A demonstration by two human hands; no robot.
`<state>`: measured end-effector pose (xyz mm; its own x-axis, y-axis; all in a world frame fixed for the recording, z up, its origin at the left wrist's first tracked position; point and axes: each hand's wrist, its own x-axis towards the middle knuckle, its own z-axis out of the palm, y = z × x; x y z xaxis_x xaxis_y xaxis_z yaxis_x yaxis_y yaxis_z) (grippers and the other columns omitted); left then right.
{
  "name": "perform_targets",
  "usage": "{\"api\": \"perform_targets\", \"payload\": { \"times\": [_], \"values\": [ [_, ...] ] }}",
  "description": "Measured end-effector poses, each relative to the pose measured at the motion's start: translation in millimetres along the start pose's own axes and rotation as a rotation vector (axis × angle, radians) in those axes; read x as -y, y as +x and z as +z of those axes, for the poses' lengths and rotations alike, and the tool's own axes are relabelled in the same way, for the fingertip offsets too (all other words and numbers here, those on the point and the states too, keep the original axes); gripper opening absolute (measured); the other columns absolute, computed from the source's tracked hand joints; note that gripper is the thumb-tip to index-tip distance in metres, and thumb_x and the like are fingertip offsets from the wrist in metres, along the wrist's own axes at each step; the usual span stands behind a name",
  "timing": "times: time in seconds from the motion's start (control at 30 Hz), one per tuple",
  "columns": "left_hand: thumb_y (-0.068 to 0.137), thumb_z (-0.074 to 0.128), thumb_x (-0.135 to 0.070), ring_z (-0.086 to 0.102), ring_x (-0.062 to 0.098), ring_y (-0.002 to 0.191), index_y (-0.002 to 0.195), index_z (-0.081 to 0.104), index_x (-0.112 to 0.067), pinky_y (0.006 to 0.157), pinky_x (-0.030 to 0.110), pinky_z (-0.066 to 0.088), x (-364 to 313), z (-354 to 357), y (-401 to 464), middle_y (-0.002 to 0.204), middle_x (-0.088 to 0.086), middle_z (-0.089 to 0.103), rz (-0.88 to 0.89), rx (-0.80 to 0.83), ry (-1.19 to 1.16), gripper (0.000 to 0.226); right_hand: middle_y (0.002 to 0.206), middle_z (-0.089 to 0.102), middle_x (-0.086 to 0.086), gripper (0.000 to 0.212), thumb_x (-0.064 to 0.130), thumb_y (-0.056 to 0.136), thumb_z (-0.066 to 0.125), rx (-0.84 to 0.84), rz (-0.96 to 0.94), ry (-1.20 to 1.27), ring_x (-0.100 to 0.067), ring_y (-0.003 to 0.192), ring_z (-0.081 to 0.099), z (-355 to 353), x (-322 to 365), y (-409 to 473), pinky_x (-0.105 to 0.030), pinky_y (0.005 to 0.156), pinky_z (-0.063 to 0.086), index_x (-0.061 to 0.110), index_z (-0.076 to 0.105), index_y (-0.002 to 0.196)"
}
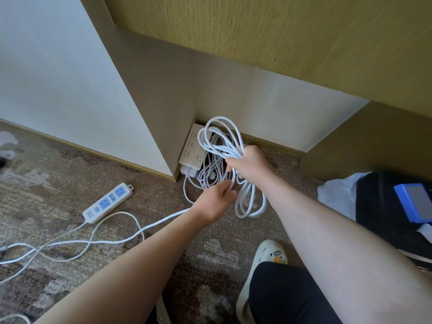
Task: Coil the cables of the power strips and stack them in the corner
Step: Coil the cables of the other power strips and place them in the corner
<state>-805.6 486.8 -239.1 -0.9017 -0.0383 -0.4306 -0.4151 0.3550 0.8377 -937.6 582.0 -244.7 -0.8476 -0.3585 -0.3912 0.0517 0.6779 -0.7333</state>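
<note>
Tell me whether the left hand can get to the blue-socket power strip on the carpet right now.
Probably yes: the blue-socket power strip lies uncovered on the carpet, left of the left hand, but that hand must first release the white cable it pinches.

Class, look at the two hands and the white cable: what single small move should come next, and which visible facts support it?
Probably the left hand should feed another loop up to the right hand, which grips the coil. Loose cable trails across the carpet to the blue-socket power strip, so coiling looks unfinished.
</note>
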Motion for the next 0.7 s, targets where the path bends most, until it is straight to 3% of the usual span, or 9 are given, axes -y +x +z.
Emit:
{"api": "perform_targets", "payload": {
  "times": [0.1, 0.23, 0.3, 0.37, 0.5, 0.6, 0.7],
  "values": [
    [0.098, 0.041, -0.026, 0.045, 0.012, 0.055, 0.083, 0.051, -0.015, 0.056, 0.031, 0.037, 14, -3, -1, 0.072, 0.006, 0.056, -0.032, 0.046, 0.123, 0.022, 0.057, 0.06, 0.003, 0.014, 0.02, 0.081, 0.065, -0.056, 0.013, 0.036, -0.013, 0.049, 0.057, -2, -1, 3, -0.026, 0.049, 0.044, 0.018, 0.059, 0.068],
    [0.102, 0.039, -0.027, 0.054, 0.019, 0.063, 0.075, 0.055, -0.026, 0.055, 0.029, 0.039, 26, -9, -4, 0.075, 0.005, 0.061, -0.054, 0.068, 0.299, 0.031, 0.081, 0.066, -0.007, 0.014, 0.031, 0.09, 0.065, -0.06, 0.021, 0.061, -0.025, 0.073, 0.067, -2, -5, 7, -0.034, 0.065, 0.054, 0.017, 0.062, 0.089],
    [0.101, 0.041, -0.027, 0.056, 0.022, 0.067, 0.092, 0.063, -0.022, 0.057, 0.031, 0.04, 25, -6, -5, 0.077, 0.007, 0.063, 0.028, 0.082, 0.361, 0.024, 0.088, 0.069, -0.009, 0.012, 0.033, 0.092, 0.064, -0.002, 0.021, 0.051, -0.026, 0.08, 0.069, -1, -6, 7, -0.041, 0.073, 0.057, 0.022, 0.061, 0.092],
    [0.1, 0.043, -0.024, 0.059, 0.023, 0.072, 0.105, 0.065, -0.021, 0.061, 0.034, 0.045, 23, -1, -5, 0.079, 0.007, 0.064, 0.071, 0.073, 0.407, 0.023, 0.078, 0.066, -0.003, 0.012, 0.033, 0.093, 0.065, 0.019, 0.005, 0.04, -0.02, 0.07, 0.066, 0, -7, 7, -0.037, 0.067, 0.054, 0.028, 0.057, 0.085],
    [0.1, 0.044, -0.022, 0.059, 0.013, 0.067, 0.095, 0.066, -0.02, 0.058, 0.028, 0.044, 25, -1, 0, 0.076, -0.003, 0.065, 0.05, 0.048, 0.396, 0.023, 0.075, 0.061, 0.0, 0.015, 0.035, 0.095, 0.065, -0.087, 0.005, 0.056, -0.02, 0.065, 0.061, 1, -8, 7, -0.036, 0.062, 0.052, 0.023, 0.059, 0.089],
    [0.1, 0.044, -0.028, 0.059, 0.01, 0.068, 0.084, 0.062, -0.022, 0.056, 0.026, 0.042, 37, -11, 2, 0.077, -0.007, 0.065, -0.004, 0.059, 0.393, 0.025, 0.069, 0.058, 0.004, 0.017, 0.035, 0.095, 0.066, -0.167, -0.003, 0.067, -0.013, 0.057, 0.055, -2, -10, 6, -0.024, 0.05, 0.04, 0.024, 0.058, 0.085],
    [0.1, 0.046, -0.03, 0.057, 0.01, 0.062, 0.092, 0.066, -0.025, 0.054, 0.024, 0.043, 60, -31, -4, 0.074, -0.005, 0.064, -0.094, 0.062, 0.365, 0.021, 0.065, 0.054, 0.005, 0.025, 0.036, 0.095, 0.067, -0.214, 0.001, 0.065, -0.01, 0.051, 0.05, -9, -11, 6, -0.018, 0.041, 0.036, 0.028, 0.052, 0.076]
  ]
}}
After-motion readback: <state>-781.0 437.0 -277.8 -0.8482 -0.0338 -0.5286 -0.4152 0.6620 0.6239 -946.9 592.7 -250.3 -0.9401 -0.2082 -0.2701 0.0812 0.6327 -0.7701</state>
